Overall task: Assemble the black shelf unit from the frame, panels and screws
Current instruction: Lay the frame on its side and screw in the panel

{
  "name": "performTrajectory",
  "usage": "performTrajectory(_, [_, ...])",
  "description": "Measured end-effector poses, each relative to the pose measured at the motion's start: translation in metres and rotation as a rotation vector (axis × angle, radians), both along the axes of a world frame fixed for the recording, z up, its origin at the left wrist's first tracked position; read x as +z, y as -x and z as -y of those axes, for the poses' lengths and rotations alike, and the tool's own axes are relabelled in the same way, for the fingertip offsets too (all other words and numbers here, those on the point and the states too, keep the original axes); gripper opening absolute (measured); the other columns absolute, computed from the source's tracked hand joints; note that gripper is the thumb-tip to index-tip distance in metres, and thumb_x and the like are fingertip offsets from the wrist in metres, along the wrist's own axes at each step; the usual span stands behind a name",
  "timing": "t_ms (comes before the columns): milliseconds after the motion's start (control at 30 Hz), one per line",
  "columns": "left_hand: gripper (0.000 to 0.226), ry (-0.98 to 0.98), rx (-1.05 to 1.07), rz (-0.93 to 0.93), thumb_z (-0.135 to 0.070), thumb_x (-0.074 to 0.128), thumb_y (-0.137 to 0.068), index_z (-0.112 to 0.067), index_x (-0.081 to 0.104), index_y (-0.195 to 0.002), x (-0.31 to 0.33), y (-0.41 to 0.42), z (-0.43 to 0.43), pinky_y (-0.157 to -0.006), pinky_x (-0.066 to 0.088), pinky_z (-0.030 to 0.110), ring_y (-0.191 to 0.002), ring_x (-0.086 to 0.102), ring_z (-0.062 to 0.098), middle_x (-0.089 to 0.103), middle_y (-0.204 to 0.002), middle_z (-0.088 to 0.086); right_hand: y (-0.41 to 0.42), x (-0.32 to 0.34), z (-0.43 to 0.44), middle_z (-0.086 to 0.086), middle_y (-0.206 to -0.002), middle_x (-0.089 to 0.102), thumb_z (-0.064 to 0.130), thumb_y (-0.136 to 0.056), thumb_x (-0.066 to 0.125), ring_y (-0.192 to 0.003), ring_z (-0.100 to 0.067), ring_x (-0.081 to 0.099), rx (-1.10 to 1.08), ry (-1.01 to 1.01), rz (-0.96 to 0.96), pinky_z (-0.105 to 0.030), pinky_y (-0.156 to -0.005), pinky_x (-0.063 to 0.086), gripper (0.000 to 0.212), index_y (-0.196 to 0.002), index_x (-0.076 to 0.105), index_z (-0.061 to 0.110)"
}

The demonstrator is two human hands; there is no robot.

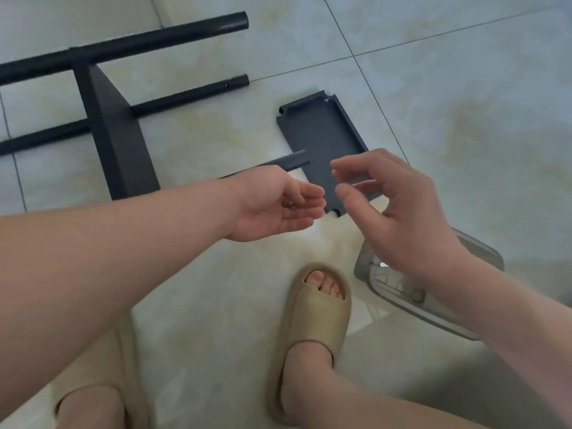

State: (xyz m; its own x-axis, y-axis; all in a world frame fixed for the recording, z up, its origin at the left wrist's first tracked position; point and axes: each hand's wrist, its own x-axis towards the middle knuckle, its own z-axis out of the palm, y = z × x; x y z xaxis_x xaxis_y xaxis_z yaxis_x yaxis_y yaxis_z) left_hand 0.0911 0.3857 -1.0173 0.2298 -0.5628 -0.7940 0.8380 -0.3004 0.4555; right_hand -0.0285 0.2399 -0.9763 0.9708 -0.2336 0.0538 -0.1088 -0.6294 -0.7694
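The black frame (114, 119) lies on the floor (464, 88) at far left, round tubes joined by a flat slab. A matte black panel (318, 134) with a raised rim and notched corners lies flat mid-floor. The left hand (275, 205), cupped palm up, carries a small shiny screw (291, 205); the right hand (387, 199) hovers just beside it, fingers loosely spread, empty.

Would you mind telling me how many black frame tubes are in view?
3. The top tube runs across the upper left, the middle tube lies below it, and the near tube pokes out beyond the left hand. Others may be hidden under the arms.
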Motion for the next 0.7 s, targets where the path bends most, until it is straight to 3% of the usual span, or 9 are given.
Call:
performTrajectory(67, [0.039, -0.012, 0.007, 0.053, 0.013, 0.033, -0.095, -0.002, 0.069, -0.102, 0.006, -0.014, -0.022, -0.066, 0.06, 0.026, -0.083, 0.076, 0.018, 0.077, -0.091, 0.01, -0.011, 0.005, -0.013, 0.016, -0.105, 0.065, 0.02, -0.092, 0.059, -0.1, -0.002, 0.064, 0.006, -0.003, 0.009, -0.016, -0.085, 0.049, 0.025, -0.116, 0.067, 0.018])
performTrajectory(200, [0.035, 0.077, 0.04, 0.147, 0.014, 0.034, -0.1, -0.002, 0.064, -0.111, 0.029, -0.049, -0.068, -0.07, 0.062, 0.026, -0.093, 0.076, 0.021, 0.076, -0.102, 0.016, -0.034, 0.005, -0.042, 0.008, -0.11, 0.066, 0.012, -0.096, 0.063, -0.107, -0.005, 0.062, 0.135, 0.075, -0.006, -0.024, -0.093, 0.05, 0.027, -0.123, 0.065, 0.013])
performTrajectory(300, [0.024, 0.036, 0.028, 0.466, 0.002, 0.048, -0.102, -0.005, 0.061, -0.121, 0.044, -0.076, -0.105, -0.073, 0.061, 0.025, -0.096, 0.075, 0.018, 0.076, -0.106, 0.014, -0.058, 0.0, -0.07, 0.011, -0.118, 0.062, 0.023, -0.095, 0.06, -0.111, -0.003, 0.057, 0.242, 0.151, -0.075, -0.017, -0.093, 0.045, 0.035, -0.13, 0.06, 0.018])
performTrajectory(400, [0.018, -0.032, 0.155, 0.788, -0.009, 0.056, -0.101, -0.013, 0.064, -0.117, 0.045, -0.092, -0.142, -0.073, 0.061, 0.025, -0.091, 0.075, 0.013, 0.078, -0.095, 0.002, -0.087, -0.012, -0.101, 0.012, -0.136, 0.051, 0.036, -0.094, 0.06, -0.125, -0.003, 0.045, 0.342, 0.217, -0.187, -0.007, -0.095, 0.033, 0.056, -0.147, 0.044, 0.023])
performTrajectory(467, [0.014, -0.118, 0.291, 0.9, -0.014, 0.055, -0.102, -0.02, 0.066, -0.109, 0.036, -0.097, -0.166, -0.073, 0.061, 0.025, -0.087, 0.076, 0.011, 0.078, -0.094, -0.002, -0.101, -0.022, -0.119, 0.008, -0.152, 0.039, 0.044, -0.093, 0.061, -0.142, -0.009, 0.031, 0.477, 0.3, -0.239, -0.02, -0.112, 0.027, 0.076, -0.157, 0.027, 0.022])
performTrajectory(533, [0.013, -0.255, 0.404, 0.932, -0.015, 0.054, -0.102, -0.023, 0.064, -0.105, 0.02, -0.099, -0.188, -0.073, 0.059, 0.025, -0.082, 0.075, 0.008, 0.077, -0.095, -0.003, -0.112, -0.032, -0.134, 0.006, -0.166, 0.017, 0.057, -0.091, 0.057, -0.153, -0.013, 0.009, 0.659, 0.476, -0.28, -0.035, -0.122, 0.018, 0.094, -0.162, 0.006, 0.022])
performTrajectory(600, [0.013, -0.375, 0.465, 0.872, -0.014, 0.052, -0.102, -0.022, 0.062, -0.102, 0.002, -0.099, -0.206, -0.075, 0.059, 0.026, -0.078, 0.075, 0.006, 0.076, -0.095, -0.003, -0.121, -0.04, -0.144, 0.01, -0.169, -0.005, 0.07, -0.088, 0.049, -0.155, -0.014, -0.008, 0.784, 0.597, -0.292, -0.038, -0.124, 0.007, 0.104, -0.161, -0.009, 0.023])
performTrajectory(700, [0.013, -0.38, 0.365, 0.712, -0.014, 0.049, -0.104, -0.018, 0.061, -0.099, -0.021, -0.094, -0.223, -0.077, 0.059, 0.029, -0.077, 0.075, 0.01, 0.075, -0.096, 0.001, -0.134, -0.049, -0.154, 0.01, -0.167, -0.02, 0.08, -0.082, 0.043, -0.154, -0.015, -0.018, 0.859, 0.651, -0.294, -0.042, -0.126, 0.004, 0.113, -0.16, -0.015, 0.023])
